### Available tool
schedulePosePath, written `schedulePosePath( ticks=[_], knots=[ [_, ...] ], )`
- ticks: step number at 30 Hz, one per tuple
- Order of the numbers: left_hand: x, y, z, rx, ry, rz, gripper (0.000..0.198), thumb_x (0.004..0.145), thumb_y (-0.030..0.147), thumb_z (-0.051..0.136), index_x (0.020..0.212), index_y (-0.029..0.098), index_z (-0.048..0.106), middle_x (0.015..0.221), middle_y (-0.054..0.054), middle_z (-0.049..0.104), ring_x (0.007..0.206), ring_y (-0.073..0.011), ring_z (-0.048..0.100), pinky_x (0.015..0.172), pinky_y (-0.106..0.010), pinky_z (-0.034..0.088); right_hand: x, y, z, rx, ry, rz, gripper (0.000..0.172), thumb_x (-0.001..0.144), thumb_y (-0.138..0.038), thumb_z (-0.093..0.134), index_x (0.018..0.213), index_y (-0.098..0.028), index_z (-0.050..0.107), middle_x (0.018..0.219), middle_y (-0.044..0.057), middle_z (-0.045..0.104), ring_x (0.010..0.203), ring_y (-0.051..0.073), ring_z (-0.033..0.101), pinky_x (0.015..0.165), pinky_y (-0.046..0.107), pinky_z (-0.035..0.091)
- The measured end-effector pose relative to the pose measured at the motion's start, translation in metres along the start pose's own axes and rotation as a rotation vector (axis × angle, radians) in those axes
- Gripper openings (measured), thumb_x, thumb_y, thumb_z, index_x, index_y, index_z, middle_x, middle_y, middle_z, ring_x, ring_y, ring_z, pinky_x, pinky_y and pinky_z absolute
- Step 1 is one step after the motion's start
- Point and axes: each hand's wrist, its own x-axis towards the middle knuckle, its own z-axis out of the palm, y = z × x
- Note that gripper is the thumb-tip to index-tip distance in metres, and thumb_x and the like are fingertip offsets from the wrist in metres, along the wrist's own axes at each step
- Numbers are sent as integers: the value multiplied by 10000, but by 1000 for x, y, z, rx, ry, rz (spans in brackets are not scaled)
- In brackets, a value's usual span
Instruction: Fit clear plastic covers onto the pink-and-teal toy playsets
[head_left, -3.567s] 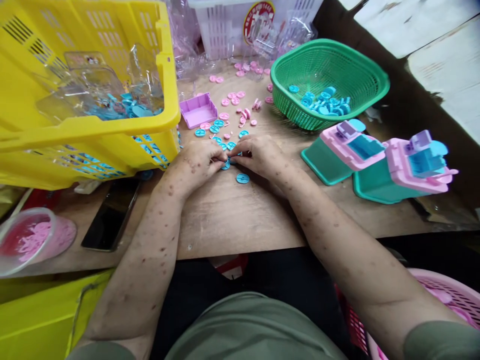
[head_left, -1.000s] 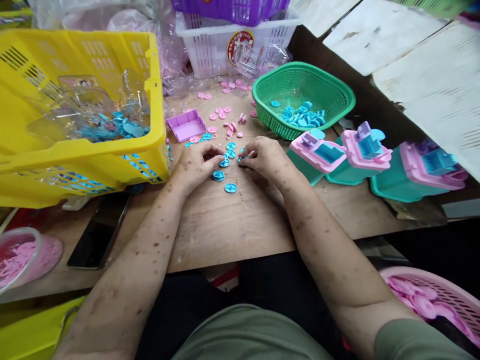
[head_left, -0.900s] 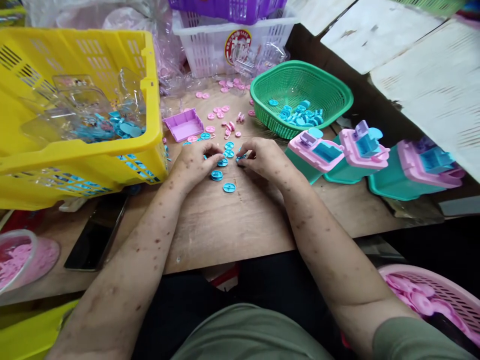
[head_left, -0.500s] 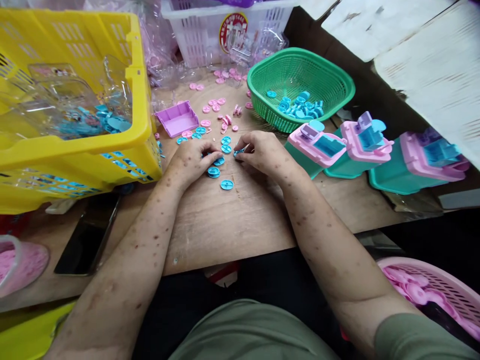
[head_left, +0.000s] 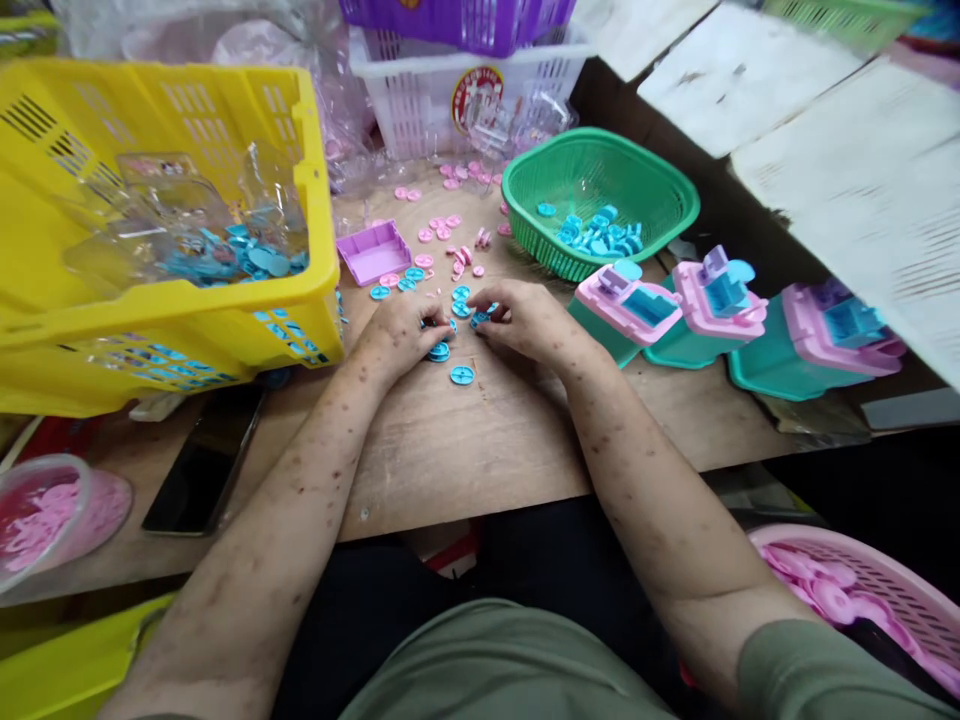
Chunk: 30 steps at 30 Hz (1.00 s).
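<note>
My left hand [head_left: 401, 332] and my right hand [head_left: 525, 315] meet over a scatter of small blue plastic discs [head_left: 462, 375] on the wooden table [head_left: 480, 450]. The left fingers curl and pinch at a blue disc [head_left: 439, 351] beside them. The right fingertips pinch another small blue piece [head_left: 480, 318]. Loose pink discs [head_left: 442, 228] lie further back. A small purple tray [head_left: 373, 251] sits just behind the left hand.
A yellow crate [head_left: 172, 300] with clear shells and blue parts stands left. A green basket [head_left: 600, 200] of blue parts is at back right. Three pink-and-teal toy units [head_left: 679, 310] line the right. A phone [head_left: 202, 470] lies near left; a pink basket [head_left: 862, 590] sits low right.
My hands stay together over the blue discs and keep fiddling with them. The view has shifted slightly; nothing else on the table moved.
</note>
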Motion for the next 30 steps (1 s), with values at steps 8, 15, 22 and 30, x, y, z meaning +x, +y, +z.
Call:
schedulePosePath(
  ticks=[8, 15, 22, 30],
  knots=[
    [-13, 21, -13, -247, 432, 93, 329, 1164, 422, 552, 1022, 213, 763, 940, -47, 814, 871, -209, 765, 823, -318, 580, -6, -28, 21, -60, -38, -193, 521, 1038, -459, 891, 1446, -181, 724, 1384, 157, 706, 1264, 323, 701, 1150, 484, 595],
    [-19, 41, -15, -423, 659, 107, 355, 1206, 537, 545, 1057, 233, 654, 837, 19, 651, 702, -149, 642, 654, -259, 514, 4, -51, 63, -202, -65, -231, 516, 1074, -514, 860, 1508, -269, 727, 1516, 187, 593, 1406, 398, 572, 1245, 627, 518],
    [-19, 38, -15, -323, 644, 146, 253, 1179, 412, 570, 1045, 218, 664, 917, -6, 725, 793, -164, 682, 753, -281, 528, 7, -46, 63, -262, -72, -282, 437, 1151, -285, 707, 1574, -178, 677, 1628, 223, 615, 1530, 396, 569, 1277, 589, 528],
    [-22, 45, -17, -279, 587, 197, 232, 1155, 366, 551, 1041, 221, 692, 898, -7, 744, 827, -182, 706, 795, -292, 541, 5, -31, 48, -8, -102, -308, 440, 1087, -247, 718, 1525, -235, 680, 1554, 158, 738, 1430, 342, 707, 1224, 534, 586]
  ],
)
